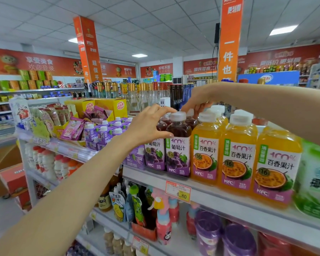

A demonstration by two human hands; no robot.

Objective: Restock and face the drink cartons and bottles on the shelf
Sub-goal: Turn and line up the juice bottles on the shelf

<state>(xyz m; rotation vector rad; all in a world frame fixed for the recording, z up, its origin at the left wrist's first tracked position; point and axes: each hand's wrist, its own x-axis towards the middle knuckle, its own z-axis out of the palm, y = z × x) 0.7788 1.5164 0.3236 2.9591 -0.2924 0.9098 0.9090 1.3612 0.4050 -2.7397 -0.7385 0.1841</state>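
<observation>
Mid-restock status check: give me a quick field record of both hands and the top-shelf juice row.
left hand: grips the front grape juice bottle near its neck and shoulder
right hand: reaches behind, pinches the cap of a rear grape juice bottle
right of grape: passion fruit juice bottles, upright, labels forward
left of grape: purple cartons
shelf edge: price tag below the grape bottles

Front row holds three clear plastic bottles of orange passion-fruit juice (238, 156) and two clear plastic bottles of dark purple grape juice (177, 156); shelf edges (229, 199) carry two yellow-and-red paper price tags (178, 193).
</observation>
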